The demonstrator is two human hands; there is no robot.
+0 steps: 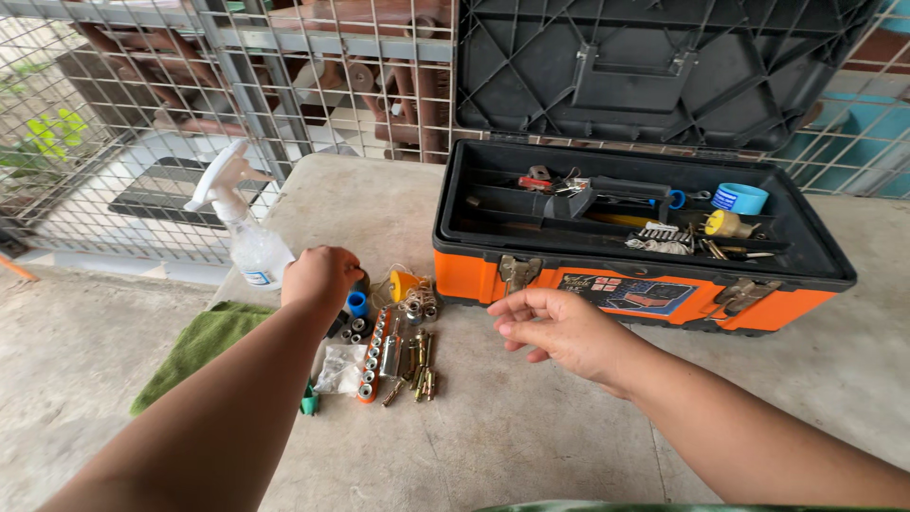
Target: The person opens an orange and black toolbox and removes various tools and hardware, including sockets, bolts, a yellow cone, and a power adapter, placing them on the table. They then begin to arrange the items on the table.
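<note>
Head view shows the left hand closed over small parts beside a blue plastic cap. At its 3 o'clock, the right hand hovers open and empty. Orange socket rail and brass bolts lie unpacked on the grey concrete table; the black-and-orange plastic toolbox stands open.

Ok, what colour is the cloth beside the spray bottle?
Green. The cloth lies left of the left hand, clearest in the head view.

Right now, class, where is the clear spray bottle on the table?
The spray bottle stands at the table's left edge, behind the green cloth and just left of the left hand.
</note>
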